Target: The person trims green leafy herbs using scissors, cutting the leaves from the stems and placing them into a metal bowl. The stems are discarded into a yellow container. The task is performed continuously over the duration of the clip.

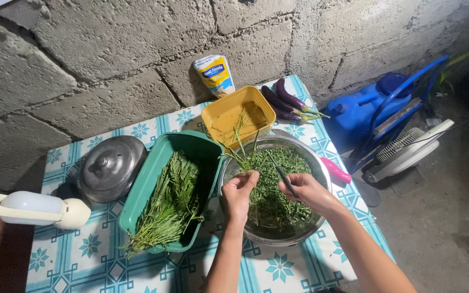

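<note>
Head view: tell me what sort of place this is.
Probably a simple home kitchen corner: a bare block wall, a table with patterned cloth, and hands stripping greens into a steel bowl.

I see a leafy green sprig [238,149] pinched upright in my left hand [238,194], its thin stems rising above my fingers and leaning toward the far side. A slim dark knife [283,176] sits in my right hand [306,191], blade angled up and toward the left hand. Directly beneath both hands stands a round metal bowl [319,165], heaped with small plucked green leaves [276,203].
</note>
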